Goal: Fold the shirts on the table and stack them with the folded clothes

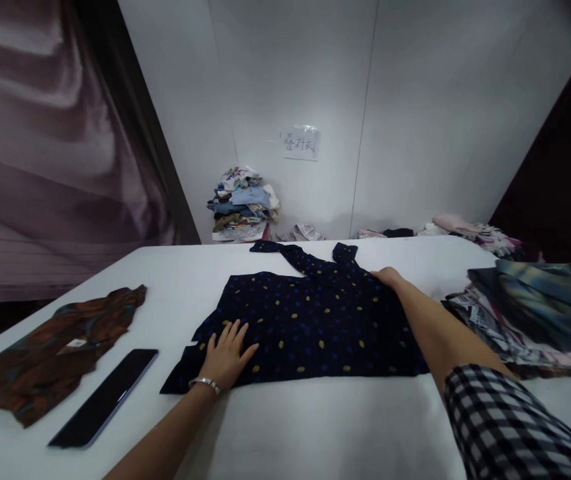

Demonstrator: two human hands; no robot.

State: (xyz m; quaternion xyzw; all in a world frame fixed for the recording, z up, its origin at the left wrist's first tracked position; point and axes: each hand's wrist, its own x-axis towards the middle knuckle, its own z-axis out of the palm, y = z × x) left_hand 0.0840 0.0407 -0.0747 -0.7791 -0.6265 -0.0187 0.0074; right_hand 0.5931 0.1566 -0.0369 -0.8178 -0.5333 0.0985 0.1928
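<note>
A dark navy shirt with yellow and blue dots (pixel 310 323) lies spread on the white table (pixel 315 427). My left hand (pixel 226 357) rests flat on the shirt's near left corner, fingers spread, a bracelet on the wrist. My right hand (pixel 388 275) reaches to the shirt's far right shoulder, palm down on the cloth near the collar; its fingers are partly hidden. A checked sleeve covers my right upper arm.
A brown patterned garment (pixel 50 353) lies at the left. A dark phone (pixel 105 397) lies beside it. A pile of patterned clothes (pixel 530 307) sits on the right. A stack of folded clothes (pixel 242 203) stands against the back wall under a paper sign (pixel 300 142).
</note>
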